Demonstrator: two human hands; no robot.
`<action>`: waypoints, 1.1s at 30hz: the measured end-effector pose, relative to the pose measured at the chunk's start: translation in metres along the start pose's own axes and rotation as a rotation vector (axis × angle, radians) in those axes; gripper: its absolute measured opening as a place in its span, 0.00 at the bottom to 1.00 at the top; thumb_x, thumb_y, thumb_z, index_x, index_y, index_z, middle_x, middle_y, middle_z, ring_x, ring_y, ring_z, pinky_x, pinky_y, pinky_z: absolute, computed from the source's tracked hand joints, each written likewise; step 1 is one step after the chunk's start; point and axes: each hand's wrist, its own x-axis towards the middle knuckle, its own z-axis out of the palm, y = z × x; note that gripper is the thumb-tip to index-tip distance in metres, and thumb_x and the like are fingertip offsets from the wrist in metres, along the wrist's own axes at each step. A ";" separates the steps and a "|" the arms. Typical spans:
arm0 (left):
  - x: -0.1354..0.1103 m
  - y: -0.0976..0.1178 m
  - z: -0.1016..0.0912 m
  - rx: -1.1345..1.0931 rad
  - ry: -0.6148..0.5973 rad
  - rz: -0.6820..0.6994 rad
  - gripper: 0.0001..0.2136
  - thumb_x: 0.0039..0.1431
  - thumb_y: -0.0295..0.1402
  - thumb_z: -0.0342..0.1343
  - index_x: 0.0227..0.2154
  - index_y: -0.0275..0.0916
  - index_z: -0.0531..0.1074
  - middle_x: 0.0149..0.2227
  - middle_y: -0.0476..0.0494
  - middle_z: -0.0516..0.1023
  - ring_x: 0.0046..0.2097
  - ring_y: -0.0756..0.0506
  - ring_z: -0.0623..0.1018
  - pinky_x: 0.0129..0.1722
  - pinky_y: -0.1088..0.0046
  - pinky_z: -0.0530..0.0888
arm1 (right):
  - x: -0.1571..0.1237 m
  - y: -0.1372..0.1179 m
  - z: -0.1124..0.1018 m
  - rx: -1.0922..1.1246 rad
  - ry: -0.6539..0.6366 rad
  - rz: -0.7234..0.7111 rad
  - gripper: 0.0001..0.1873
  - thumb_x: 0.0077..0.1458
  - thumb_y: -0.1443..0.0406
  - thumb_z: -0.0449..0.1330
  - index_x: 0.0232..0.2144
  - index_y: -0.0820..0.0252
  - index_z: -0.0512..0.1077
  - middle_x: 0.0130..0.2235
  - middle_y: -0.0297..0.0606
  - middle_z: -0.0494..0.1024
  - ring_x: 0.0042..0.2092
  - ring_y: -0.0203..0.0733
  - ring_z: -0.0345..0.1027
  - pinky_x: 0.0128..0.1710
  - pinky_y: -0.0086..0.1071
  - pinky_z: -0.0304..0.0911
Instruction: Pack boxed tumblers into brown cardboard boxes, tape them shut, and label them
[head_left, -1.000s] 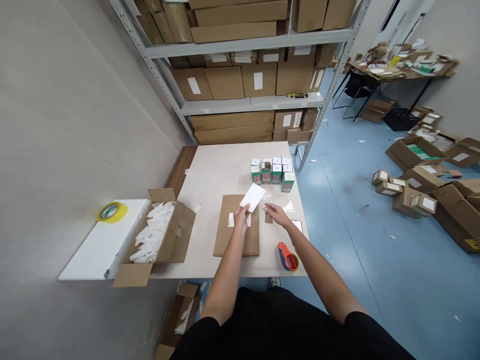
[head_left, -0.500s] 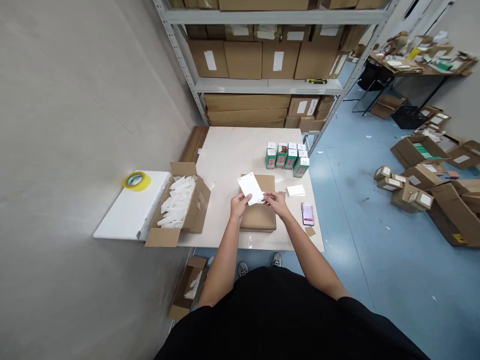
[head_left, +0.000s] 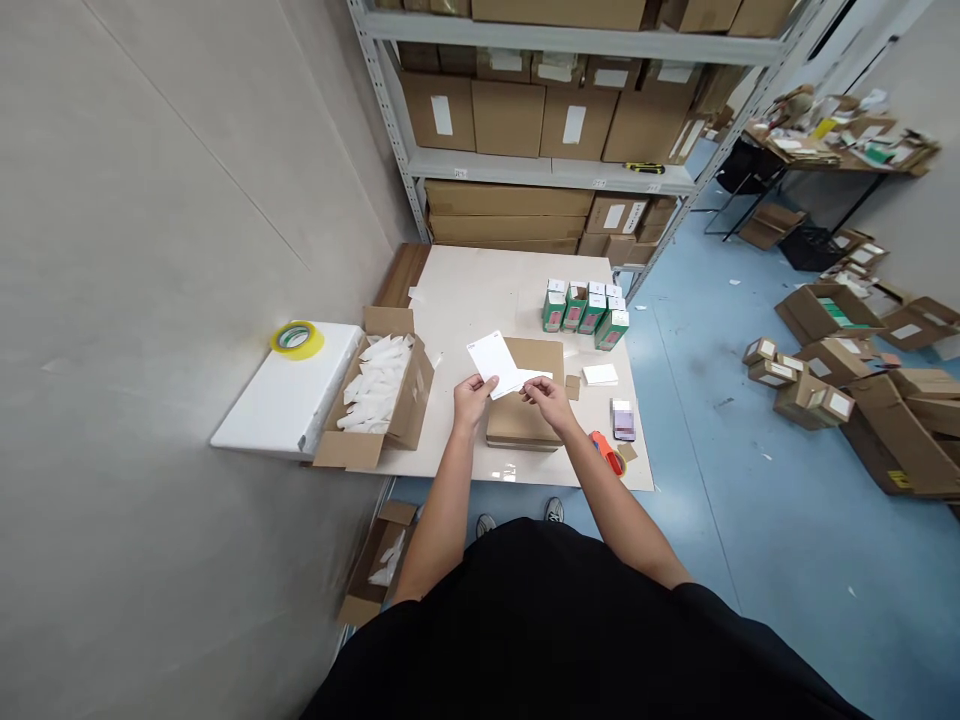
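Note:
My left hand (head_left: 470, 402) pinches a white paper card (head_left: 489, 356) by its lower corner, thumb on top. Between the fingers of my right hand (head_left: 547, 402) is the edge of a second white piece of paper (head_left: 534, 376), which overlaps the card and fans out to the right. Whether the two pieces are joined I cannot tell. Both hands are above a closed flat cardboard box (head_left: 521, 425) on the table. A small brown cardboard piece (head_left: 572, 387) and a stack of white cards (head_left: 600, 375) lie to the right of the box.
An orange tape dispenser (head_left: 606, 452) and a phone (head_left: 622, 420) lie near my right forearm. Several green-and-white boxes (head_left: 592, 312) stand behind. At left are an open carton (head_left: 409, 405) of white packets and a yellow tape roll (head_left: 296, 340). A loaded shelf (head_left: 510, 168) stands beyond the table (head_left: 472, 285).
The white pieces have spread apart, the second one now reaching out to the right above my right hand. My view has shifted slightly, and the tape dispenser shows beside my right forearm.

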 end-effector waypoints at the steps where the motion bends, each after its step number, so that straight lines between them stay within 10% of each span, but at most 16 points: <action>1: -0.001 0.001 -0.001 0.000 -0.004 0.000 0.25 0.39 0.47 0.78 0.36 0.33 0.84 0.35 0.39 0.86 0.40 0.41 0.82 0.45 0.62 0.78 | -0.001 -0.001 0.001 0.003 0.002 -0.003 0.18 0.52 0.49 0.68 0.34 0.55 0.76 0.36 0.37 0.82 0.37 0.40 0.75 0.43 0.37 0.69; 25: -0.015 0.039 -0.026 0.381 -0.519 -0.123 0.18 0.38 0.44 0.78 0.26 0.36 0.84 0.29 0.43 0.83 0.32 0.44 0.78 0.31 0.72 0.72 | 0.003 -0.052 -0.045 -0.096 -0.116 -0.088 0.18 0.54 0.49 0.69 0.30 0.57 0.76 0.28 0.36 0.81 0.33 0.41 0.76 0.36 0.34 0.69; 33: -0.006 0.037 -0.023 0.341 -0.357 -0.070 0.21 0.44 0.47 0.76 0.36 0.35 0.85 0.36 0.40 0.85 0.37 0.42 0.80 0.38 0.69 0.75 | -0.004 -0.039 -0.063 -0.011 -0.263 0.068 0.21 0.51 0.48 0.72 0.31 0.58 0.75 0.32 0.40 0.84 0.35 0.42 0.79 0.34 0.32 0.68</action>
